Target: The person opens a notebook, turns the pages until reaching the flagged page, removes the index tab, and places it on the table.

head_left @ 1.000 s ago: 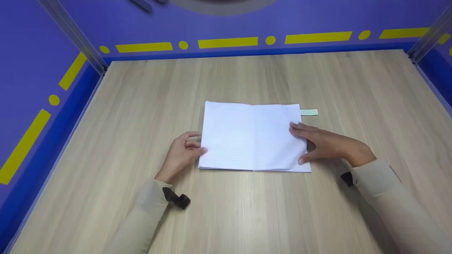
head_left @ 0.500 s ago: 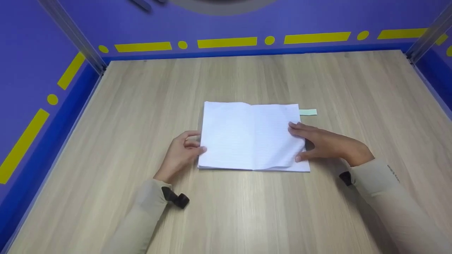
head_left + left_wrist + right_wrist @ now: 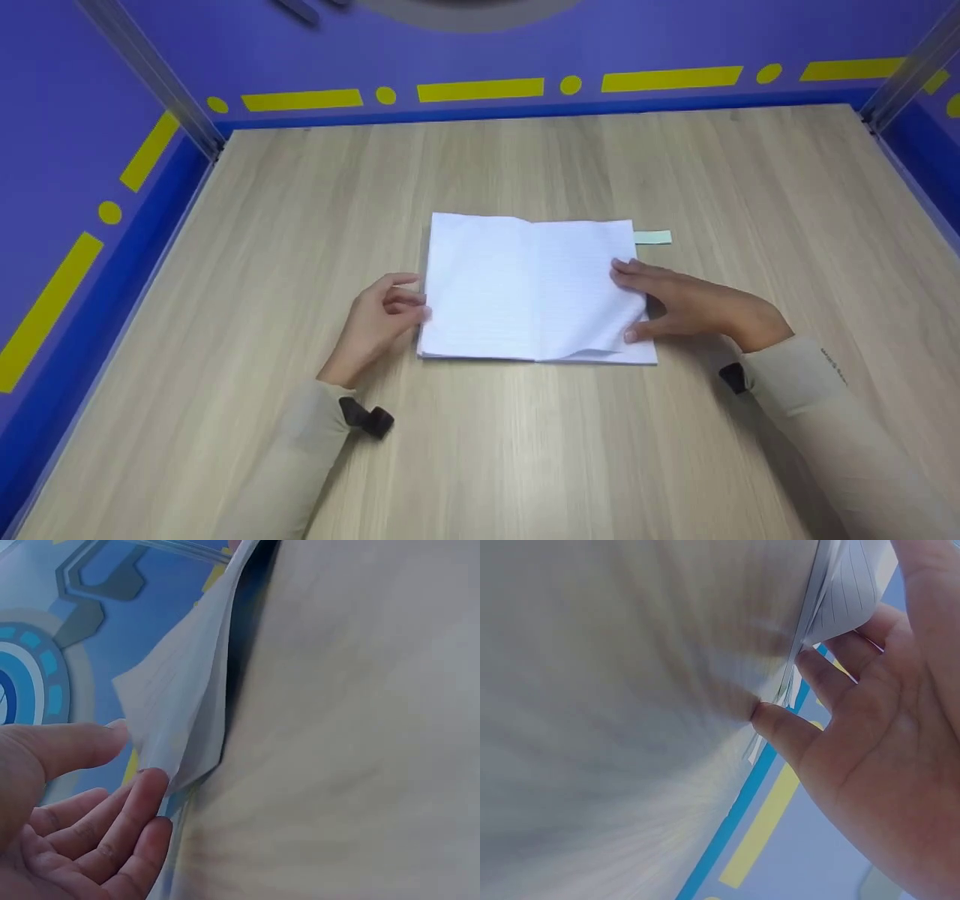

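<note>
1. We saw the open notebook (image 3: 534, 289) lying flat near the middle of the counter (image 3: 525, 450), w/ a pale green tab (image 3: 652, 238) sticking out at its far right corner.
2. Left hand (image 3: 379, 319) had eased off – half a sec earlier its fingertips touched the notebook's left edge; by now it sat just beside that edge, fingers loosely curled and holding nothing. In the left wrist view the fingers (image 3: 124, 814) were at the page corner, barely touching if at all – we couldn't tell for sure.
3. Right hand (image 3: 694, 304) had hardly shifted: fingers lay on the right-hand page, thumb (image 3: 784, 731) tucked in at the near right edge of the pages, so it had a light hold on the top sheets.
4. The near right corner of the page (image 3: 592, 351) had bowed up a bit more than a sec before – a small hump by the thumb.
5. We judged that the right hand was starting to lift a page to turn it, while the left had let go; the notebook itself hadn't moved.
</note>
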The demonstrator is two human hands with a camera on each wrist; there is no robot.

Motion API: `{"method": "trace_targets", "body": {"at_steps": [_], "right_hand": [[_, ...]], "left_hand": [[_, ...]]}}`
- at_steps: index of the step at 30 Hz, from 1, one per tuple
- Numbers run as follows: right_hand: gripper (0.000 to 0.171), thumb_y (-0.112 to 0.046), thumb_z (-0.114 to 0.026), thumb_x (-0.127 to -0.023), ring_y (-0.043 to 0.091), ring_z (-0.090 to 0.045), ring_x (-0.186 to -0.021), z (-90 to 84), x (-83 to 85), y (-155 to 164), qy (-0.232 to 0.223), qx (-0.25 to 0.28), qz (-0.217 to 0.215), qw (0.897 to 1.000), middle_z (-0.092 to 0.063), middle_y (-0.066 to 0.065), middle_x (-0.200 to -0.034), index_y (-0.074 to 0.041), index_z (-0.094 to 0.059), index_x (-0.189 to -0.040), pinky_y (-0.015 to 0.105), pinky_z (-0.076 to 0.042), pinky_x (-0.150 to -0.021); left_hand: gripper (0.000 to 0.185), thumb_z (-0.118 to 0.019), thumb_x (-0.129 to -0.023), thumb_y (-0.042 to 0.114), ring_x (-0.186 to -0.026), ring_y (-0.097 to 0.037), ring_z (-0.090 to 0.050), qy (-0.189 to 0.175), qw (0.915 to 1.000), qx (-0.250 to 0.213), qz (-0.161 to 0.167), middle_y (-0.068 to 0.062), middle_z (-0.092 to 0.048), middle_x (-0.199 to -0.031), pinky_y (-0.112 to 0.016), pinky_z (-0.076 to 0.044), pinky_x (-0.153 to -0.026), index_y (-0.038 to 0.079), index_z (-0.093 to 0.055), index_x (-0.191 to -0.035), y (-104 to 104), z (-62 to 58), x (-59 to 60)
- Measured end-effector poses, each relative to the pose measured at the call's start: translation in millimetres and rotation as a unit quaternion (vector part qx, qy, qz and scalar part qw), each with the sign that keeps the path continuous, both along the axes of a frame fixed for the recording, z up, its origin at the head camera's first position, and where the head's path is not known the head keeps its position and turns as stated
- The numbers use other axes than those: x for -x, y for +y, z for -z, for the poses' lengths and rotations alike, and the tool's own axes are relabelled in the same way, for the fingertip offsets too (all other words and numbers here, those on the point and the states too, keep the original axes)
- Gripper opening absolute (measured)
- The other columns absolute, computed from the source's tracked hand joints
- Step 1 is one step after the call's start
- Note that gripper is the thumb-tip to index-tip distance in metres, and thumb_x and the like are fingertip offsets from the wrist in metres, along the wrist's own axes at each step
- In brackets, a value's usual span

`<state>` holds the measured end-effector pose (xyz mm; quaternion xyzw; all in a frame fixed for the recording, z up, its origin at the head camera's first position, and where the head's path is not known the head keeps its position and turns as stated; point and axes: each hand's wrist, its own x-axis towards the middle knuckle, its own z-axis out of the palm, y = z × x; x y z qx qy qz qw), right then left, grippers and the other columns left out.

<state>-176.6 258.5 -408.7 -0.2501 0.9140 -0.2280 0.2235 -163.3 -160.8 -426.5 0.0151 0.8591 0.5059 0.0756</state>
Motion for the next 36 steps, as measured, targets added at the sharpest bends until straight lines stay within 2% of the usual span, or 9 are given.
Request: {"method": "trace_targets", "body": {"at_steps": [5, 8, 13, 19, 23, 27, 33, 36], "right_hand": [[0.096, -0.056, -0.069, -0.079, 0.031, -0.011, -0.149, 0.4, 0.5, 0, -0.002, -0.004, 0.002, 1.000, -0.018, 0.007, -0.161, -0.008, -0.027, -0.151, 0.053, -0.017, -0.117], [0.096, -0.056, -0.068, -0.080, 0.031, -0.011, -0.149, 1.0, 1.0, 0, -0.003, -0.007, 0.004, 1.000, -0.017, 0.007, -0.161, -0.008, -0.027, -0.151, 0.053, -0.017, -0.117], [0.095, -0.055, -0.068, -0.081, 0.033, -0.011, -0.148, 2.0, 1.8, 0, 0.001, -0.006, 0.003, 1.000, -0.018, 0.010, -0.161, -0.007, -0.027, -0.151, 0.054, -0.017, -0.116], [0.096, -0.058, -0.067, -0.080, 0.032, -0.010, -0.149, 2.7, 1.5, -1, 0.000, -0.014, 0.003, 1.000, -0.017, 0.008, -0.161, -0.008, -0.026, -0.151, 0.053, -0.017, -0.117], [0.094, -0.056, -0.067, -0.081, 0.033, -0.011, -0.149, 1.7, 1.3, 0, 0.002, -0.005, 0.003, 1.000, -0.018, 0.010, -0.161, -0.007, -0.027, -0.151, 0.054, -0.017, -0.116], [0.092, -0.053, -0.068, -0.082, 0.035, -0.012, -0.148, 0.9, 1.2, 1, 0.005, 0.008, -0.002, 1.000, -0.019, 0.012, -0.160, -0.004, -0.029, -0.150, 0.056, -0.016, -0.116], [0.091, -0.052, -0.068, -0.083, 0.037, -0.012, -0.147, 2.3, 1.7, 1, 0.009, 0.012, -0.006, 1.000, -0.019, 0.013, -0.160, -0.003, -0.029, -0.149, 0.056, -0.016, -0.115], [0.091, -0.053, -0.067, -0.083, 0.037, -0.012, -0.147, 3.0, 1.9, 0, 0.012, 0.005, -0.005, 1.000, -0.019, 0.013, -0.160, -0.003, -0.029, -0.149, 0.057, -0.016, -0.116]], "left_hand": [[0.046, -0.073, -0.083, 0.009, -0.105, -0.025, -0.063, 0.065, 0.9979, -0.002, 0.004, -0.013, -0.066, -0.116, -0.037, -0.051, -0.093, 0.003, -0.058, -0.126, 4, -8.5, -1.3], [0.044, -0.073, -0.084, 0.011, -0.110, -0.024, -0.061, 0.098, 0.9948, 0.006, 0.027, -0.012, -0.065, -0.119, -0.039, -0.048, -0.099, 0.003, -0.059, -0.124, 12, -14.5, -2.5], [0.042, -0.073, -0.085, 0.012, -0.112, -0.024, -0.060, 0.155, 0.9827, 0.020, 0.099, -0.012, -0.064, -0.121, -0.040, -0.046, -0.101, 0.001, -0.060, -0.124, 32, -20.4, -5.0], [0.042, -0.074, -0.084, 0.015, -0.110, -0.028, -0.060, 0.213, 0.9588, 0.034, 0.185, -0.015, -0.065, -0.118, -0.043, -0.047, -0.098, -0.001, -0.062, -0.121, 61, -23.3, -7.9], [0.041, -0.073, -0.085, 0.017, -0.108, -0.029, -0.061, 0.224, 0.9468, 0.044, 0.227, -0.016, -0.066, -0.117, -0.043, -0.048, -0.095, -0.002, -0.062, -0.120, 80, -23.1, -10.3], [0.042, -0.072, -0.086, 0.022, -0.108, -0.025, -0.062, 0.220, 0.9376, 0.075, 0.259, -0.012, -0.067, -0.118, -0.038, -0.049, -0.095, 0.000, -0.063, -0.121, 100, -21.5, -12.7], [0.044, -0.069, -0.088, 0.027, -0.111, -0.018, -0.061, 0.179, 0.9290, 0.120, 0.301, -0.006, -0.066, -0.123, -0.030, -0.047, -0.098, 0.005, -0.061, -0.126, 126, -20.8, -15.9], [0.044, -0.068, -0.089, 0.027, -0.114, -0.015, -0.060, 0.170, 0.9234, 0.138, 0.315, -0.004, -0.065, -0.125, -0.027, -0.045, -0.100, 0.007, -0.060, -0.128, 135, -20.8, -17.0]]}}
